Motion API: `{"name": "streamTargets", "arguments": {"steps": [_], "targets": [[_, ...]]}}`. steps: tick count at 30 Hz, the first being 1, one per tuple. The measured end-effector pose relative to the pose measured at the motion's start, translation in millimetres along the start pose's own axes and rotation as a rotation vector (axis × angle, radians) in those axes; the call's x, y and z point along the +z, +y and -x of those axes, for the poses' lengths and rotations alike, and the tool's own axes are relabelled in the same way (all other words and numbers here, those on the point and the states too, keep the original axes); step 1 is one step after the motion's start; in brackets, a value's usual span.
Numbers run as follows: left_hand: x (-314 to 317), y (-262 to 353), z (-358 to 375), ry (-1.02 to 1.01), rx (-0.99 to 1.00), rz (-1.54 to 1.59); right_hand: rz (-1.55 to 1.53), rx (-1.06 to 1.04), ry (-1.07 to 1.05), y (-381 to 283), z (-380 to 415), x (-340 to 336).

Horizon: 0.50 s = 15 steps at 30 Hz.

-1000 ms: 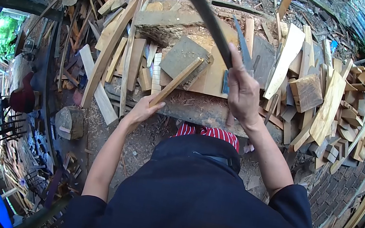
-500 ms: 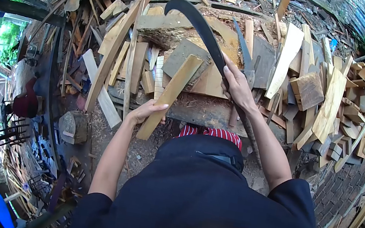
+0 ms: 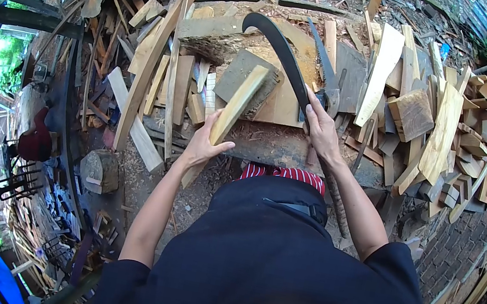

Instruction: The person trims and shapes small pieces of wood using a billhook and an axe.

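A pale, straight-edged wooden board [image 3: 242, 98] is in my left hand [image 3: 205, 145], gripped near its middle. My thumb lies across the near side, and part of the fingers is hidden behind the wood. My right hand [image 3: 323, 131] is closed around a hooked machete [image 3: 285, 52], whose long dark blade curves over to the left. Its long handle runs back beneath my right forearm. Board and blade are apart. Behind the board lies a grey wooden block [image 3: 235, 77] on the low workbench [image 3: 258, 145].
A handsaw [image 3: 322, 55] rests on the bench just beyond my right hand. Offcuts [image 3: 412, 117] are heaped at the right, and long planks [image 3: 159, 59] lean at the left. A stump [image 3: 99, 171] stands on the ground, left of my left arm.
My left hand has moved up along the board, which now stands turned with its narrow edge showing. The machete's hooked tip has shifted right and slightly down.
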<state>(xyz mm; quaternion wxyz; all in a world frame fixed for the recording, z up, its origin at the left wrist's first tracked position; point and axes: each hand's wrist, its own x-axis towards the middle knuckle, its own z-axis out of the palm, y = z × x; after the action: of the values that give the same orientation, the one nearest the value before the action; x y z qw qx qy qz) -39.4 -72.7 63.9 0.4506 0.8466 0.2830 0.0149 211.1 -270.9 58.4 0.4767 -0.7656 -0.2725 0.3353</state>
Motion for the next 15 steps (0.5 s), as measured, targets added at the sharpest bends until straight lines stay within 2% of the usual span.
{"name": "streamTargets", "arguments": {"steps": [1,2,3,4,6,7,9,10,14,15], "targets": [[-2,1,0,-0.084,-0.052,0.067,0.0,-0.002,0.0,8,-3,2],[-3,1,-1,-0.17,-0.104,0.135,0.068,-0.16,0.082,17,-5,5],[-2,-4,2,-0.172,-0.141,0.172,0.137,-0.317,0.165,16,-5,5],[-5,-11,2,-0.174,-0.14,0.171,0.137,-0.315,0.167,16,-4,4],[-11,-22,0,-0.264,-0.329,0.388,0.137,-0.195,0.109,12,1,5],[-7,-25,0,-0.204,-0.268,0.442,0.136,-0.196,0.112,11,3,6],[-7,-20,6,-0.2,-0.286,0.449,0.322,-0.167,0.082,6,5,9],[-7,-14,7,-0.195,-0.309,0.457,0.321,-0.165,0.087,1,4,9],[6,-9,2,-0.079,-0.349,0.221,0.38,-0.217,0.068,-45,3,4],[10,-15,0,-0.084,-0.352,0.223,0.338,-0.289,0.109,-59,2,2]]}}
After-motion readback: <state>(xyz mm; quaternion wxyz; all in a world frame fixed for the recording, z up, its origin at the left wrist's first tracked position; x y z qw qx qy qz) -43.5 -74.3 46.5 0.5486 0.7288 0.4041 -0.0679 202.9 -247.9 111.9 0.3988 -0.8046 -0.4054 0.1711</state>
